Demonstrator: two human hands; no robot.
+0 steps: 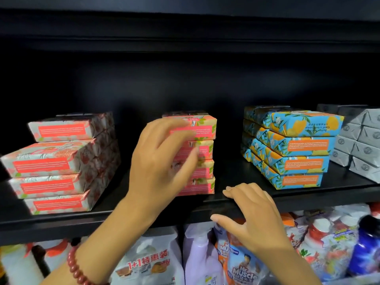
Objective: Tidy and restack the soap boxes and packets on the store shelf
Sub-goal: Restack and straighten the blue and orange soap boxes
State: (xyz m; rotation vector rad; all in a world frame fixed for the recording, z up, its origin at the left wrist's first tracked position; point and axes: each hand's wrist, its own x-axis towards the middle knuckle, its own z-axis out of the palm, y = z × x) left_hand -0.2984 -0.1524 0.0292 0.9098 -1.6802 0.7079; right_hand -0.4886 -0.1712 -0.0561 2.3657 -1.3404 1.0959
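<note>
A black shelf (144, 212) carries stacks of wrapped soap packets. A pink-and-green stack (202, 153) stands in the middle. My left hand (160, 159) is raised in front of its left side, fingers spread and blurred, holding nothing; whether they touch the packets I cannot tell. My right hand (253, 214) rests on the shelf's front edge, fingers loosely bent, empty. A red-and-white stack (55, 163) sits at the left, its top packets pushed back unevenly. A blue-and-orange stack (296, 149) stands right of centre, with grey packets (359, 140) at the far right.
Bare shelf board lies between the stacks. Below the shelf hang and stand cleaning products: a white refill bag (148, 262), a lilac spray bottle (199, 256), Mr Muscle pouches (244, 268) and a dark blue bottle (368, 249). A red bead bracelet (76, 264) circles my left wrist.
</note>
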